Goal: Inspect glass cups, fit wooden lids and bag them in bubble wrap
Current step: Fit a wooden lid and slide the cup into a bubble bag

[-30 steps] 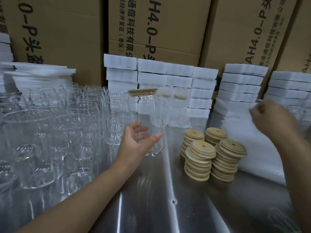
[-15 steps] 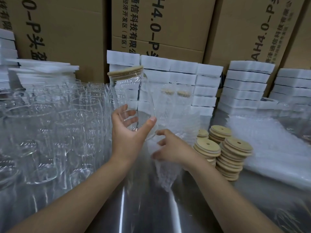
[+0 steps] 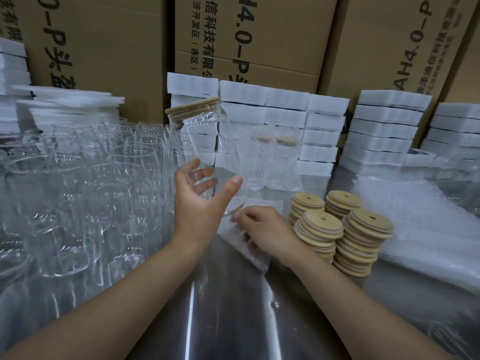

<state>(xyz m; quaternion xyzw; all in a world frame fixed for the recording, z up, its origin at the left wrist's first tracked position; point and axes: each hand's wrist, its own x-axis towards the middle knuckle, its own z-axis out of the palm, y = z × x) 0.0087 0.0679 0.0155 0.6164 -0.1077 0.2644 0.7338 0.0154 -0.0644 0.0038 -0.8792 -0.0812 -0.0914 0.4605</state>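
Fingers of the left hand (image 3: 197,203) curl round the lower half of a glass cup (image 3: 207,141), capped with a wooden lid (image 3: 192,106) and raised over the steel table (image 3: 220,320). At its 5 o'clock the right hand (image 3: 265,229) pinches a bubble-wrap bag (image 3: 255,259); stacked lids (image 3: 342,229) sit at that hand's 3 o'clock.

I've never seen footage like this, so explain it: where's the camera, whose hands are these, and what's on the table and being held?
There is no machine here: a person works with bare hands, and the picture comes from a wide-angle camera on their head, looking down. The left hand grips a clear glass cup capped with a round wooden lid. The right hand pinches a clear bubble-wrap bag at the cup's base. On the shiny metal table are many empty glass cups at left, stacks of round wooden lids at right, and a heap of bubble wrap beyond them.
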